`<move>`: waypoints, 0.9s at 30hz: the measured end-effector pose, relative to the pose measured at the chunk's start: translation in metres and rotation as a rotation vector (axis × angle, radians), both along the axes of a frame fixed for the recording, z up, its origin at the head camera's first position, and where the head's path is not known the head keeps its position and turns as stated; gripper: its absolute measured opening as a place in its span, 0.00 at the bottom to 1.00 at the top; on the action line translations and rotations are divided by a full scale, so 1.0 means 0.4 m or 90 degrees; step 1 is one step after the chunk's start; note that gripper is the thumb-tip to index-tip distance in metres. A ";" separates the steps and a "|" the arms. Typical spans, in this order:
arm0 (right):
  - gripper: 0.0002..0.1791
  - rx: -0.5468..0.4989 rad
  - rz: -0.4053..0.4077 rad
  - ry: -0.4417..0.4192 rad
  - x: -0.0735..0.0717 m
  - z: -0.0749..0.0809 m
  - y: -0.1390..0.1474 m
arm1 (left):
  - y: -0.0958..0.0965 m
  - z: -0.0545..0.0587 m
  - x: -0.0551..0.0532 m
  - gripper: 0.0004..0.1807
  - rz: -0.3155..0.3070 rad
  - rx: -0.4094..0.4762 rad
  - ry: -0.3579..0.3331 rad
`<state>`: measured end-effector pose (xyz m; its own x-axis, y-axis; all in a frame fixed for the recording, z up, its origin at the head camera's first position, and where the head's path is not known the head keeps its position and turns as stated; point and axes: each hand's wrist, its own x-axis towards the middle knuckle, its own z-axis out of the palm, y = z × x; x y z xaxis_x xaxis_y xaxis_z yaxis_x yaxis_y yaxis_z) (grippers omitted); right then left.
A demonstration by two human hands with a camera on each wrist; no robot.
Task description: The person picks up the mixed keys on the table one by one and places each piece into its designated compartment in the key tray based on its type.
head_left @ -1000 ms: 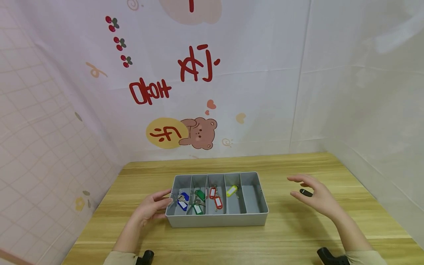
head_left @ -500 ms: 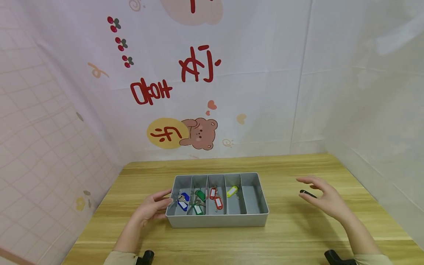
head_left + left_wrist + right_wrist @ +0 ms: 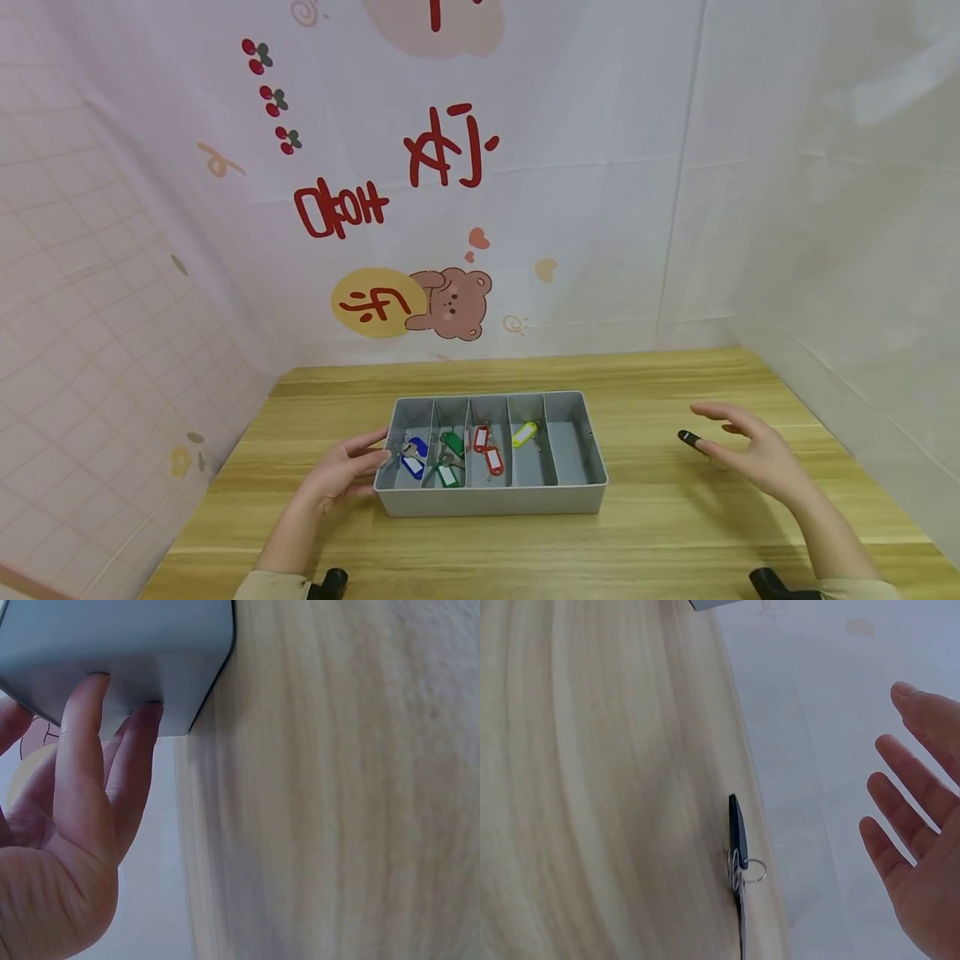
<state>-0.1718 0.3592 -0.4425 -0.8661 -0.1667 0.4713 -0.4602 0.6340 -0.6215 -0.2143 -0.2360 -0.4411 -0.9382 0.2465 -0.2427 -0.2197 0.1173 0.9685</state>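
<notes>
A grey compartment box (image 3: 491,500) sits on the table, with tagged keys in it. From left to right lie blue key tags (image 3: 412,467), green key tags (image 3: 447,475), red key tags (image 3: 493,460) and a yellow key tag (image 3: 525,433), each colour in its own compartment. My left hand (image 3: 337,477) grips the box's left end, thumb at the rim; in the left wrist view its fingers (image 3: 135,761) press the outer wall. Over the table at right, my right hand (image 3: 761,457) hovers with spread fingers, its thumb overlapping a black-tagged key (image 3: 737,832), which has a metal ring.
The wooden table (image 3: 525,554) runs back to a white printed curtain (image 3: 585,208) with red characters and a bear. Another curtain (image 3: 847,292) borders the right side, and a grid-patterned one (image 3: 112,333) the left.
My right hand has moved to the right, so the black tag now shows beside the thumb instead of between the fingers. The left hand and the box have stayed put.
</notes>
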 end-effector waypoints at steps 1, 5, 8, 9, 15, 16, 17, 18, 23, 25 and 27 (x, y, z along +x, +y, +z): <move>0.28 0.000 -0.002 -0.003 0.000 -0.003 0.004 | 0.000 0.000 0.001 0.40 -0.001 0.000 0.000; 0.28 -0.001 -0.007 -0.031 0.000 -0.015 0.025 | -0.001 -0.001 0.002 0.40 -0.001 0.000 0.002; 0.27 -0.005 -0.003 -0.046 0.000 -0.021 0.038 | -0.002 -0.003 0.002 0.40 0.002 -0.002 0.004; 0.27 -0.006 -0.002 -0.049 0.000 -0.022 0.043 | -0.002 -0.004 0.002 0.39 0.002 -0.001 0.005; 0.28 0.003 0.006 -0.065 -0.006 -0.031 0.070 | -0.003 -0.006 0.000 0.39 0.001 -0.003 0.007; 0.28 0.006 0.004 -0.070 -0.007 -0.034 0.075 | -0.003 -0.006 0.000 0.39 0.001 -0.003 0.007; 0.28 0.012 0.003 -0.074 -0.009 -0.035 0.080 | -0.002 -0.006 0.000 0.39 0.001 -0.003 0.007; 0.28 0.017 0.000 -0.079 -0.010 -0.037 0.085 | -0.002 -0.006 -0.001 0.39 0.001 -0.004 0.007; 0.29 0.034 -0.011 -0.105 -0.014 -0.049 0.107 | -0.001 -0.005 -0.001 0.39 -0.001 -0.005 0.005; 0.29 0.037 -0.017 -0.119 -0.015 -0.055 0.115 | 0.000 -0.004 -0.002 0.39 -0.001 -0.004 0.004; 0.28 0.037 -0.026 -0.134 -0.015 -0.060 0.121 | 0.000 -0.004 -0.002 0.39 -0.002 -0.003 0.004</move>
